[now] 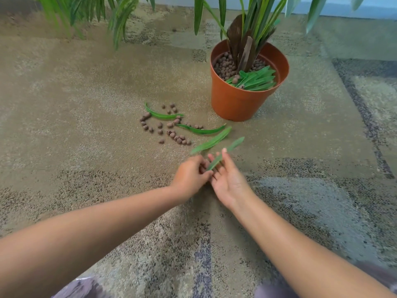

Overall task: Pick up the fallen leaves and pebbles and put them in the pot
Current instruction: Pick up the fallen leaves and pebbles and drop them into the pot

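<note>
An orange pot (pixel 240 104) stands on the carpet with a palm-like plant, brown pebbles and several green leaves inside. In front of it to the left, scattered brown pebbles (pixel 169 130) lie around two curved green leaves (pixel 161 114) (pixel 199 130). A third, straighter leaf (pixel 211 141) lies closer to me, its near tip just beyond my left hand. My left hand (pixel 191 174) and my right hand (pixel 227 179) meet in front of the pile. A long green leaf (pixel 229 148) runs between my right thumb and fingers, and my left fingertips pinch its lower end.
Patterned beige and grey carpet (pixel 86 104) covers the floor. Long green fronds (pixel 120 16) hang into view at the top. A pale wall base (pixel 343 11) runs along the far right. My knees in greyish fabric (pixel 79 287) show at the bottom edge.
</note>
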Demonstrator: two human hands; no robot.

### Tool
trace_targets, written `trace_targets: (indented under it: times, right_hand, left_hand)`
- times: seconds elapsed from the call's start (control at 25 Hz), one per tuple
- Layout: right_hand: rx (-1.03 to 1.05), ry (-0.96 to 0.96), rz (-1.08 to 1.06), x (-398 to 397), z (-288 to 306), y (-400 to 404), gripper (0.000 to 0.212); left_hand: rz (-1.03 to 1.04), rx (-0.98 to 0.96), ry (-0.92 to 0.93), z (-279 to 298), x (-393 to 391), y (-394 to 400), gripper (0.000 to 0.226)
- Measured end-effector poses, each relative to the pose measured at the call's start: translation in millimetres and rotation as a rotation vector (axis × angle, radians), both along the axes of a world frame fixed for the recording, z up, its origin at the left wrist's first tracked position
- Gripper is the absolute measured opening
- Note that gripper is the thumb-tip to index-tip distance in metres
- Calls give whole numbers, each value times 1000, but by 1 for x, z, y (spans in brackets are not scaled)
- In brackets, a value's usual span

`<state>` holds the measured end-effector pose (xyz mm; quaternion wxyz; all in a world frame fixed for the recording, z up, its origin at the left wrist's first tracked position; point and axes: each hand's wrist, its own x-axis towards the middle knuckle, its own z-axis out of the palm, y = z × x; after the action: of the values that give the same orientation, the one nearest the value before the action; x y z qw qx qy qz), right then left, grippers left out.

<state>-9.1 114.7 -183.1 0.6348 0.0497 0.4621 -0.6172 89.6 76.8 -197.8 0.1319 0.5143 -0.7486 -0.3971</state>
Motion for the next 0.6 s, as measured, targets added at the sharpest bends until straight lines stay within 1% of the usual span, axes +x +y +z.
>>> trace_targets:
  times: [0.08,0.12,0.2,0.28,0.32,0.4,0.52,0.6]
  right_hand:
    - [20,-3,4,3,-1,-6,14]
    - [29,-14,16,2,-1,-7,13]
    - [25,-31,83,-2,-1,-8,15]
    - [7,-26,147,-6,-1,-8,12]
    - [-9,-30,169,-7,-1,-9,12]
    - [-49,-54,217,-7,-3,-13,20]
    - [-96,-57,288,-9,-12,-16,40]
    - [-118,-72,289,-12,-21,-13,49]
  left_hand:
    - [-45,-110,14,2,-3,5,18]
    - [-26,-182,41,6,-3,1,18]
    - [101,-289,81,14,1,-20,17]
    - [272,-317,56,19,12,-55,22]
    - [339,-320,19,20,22,-73,27]
    - [375,-330,-121,17,49,-104,41]
    - [262,-262,-357,5,84,-131,59]
    - [223,-221,-441,-3,93,-140,62]
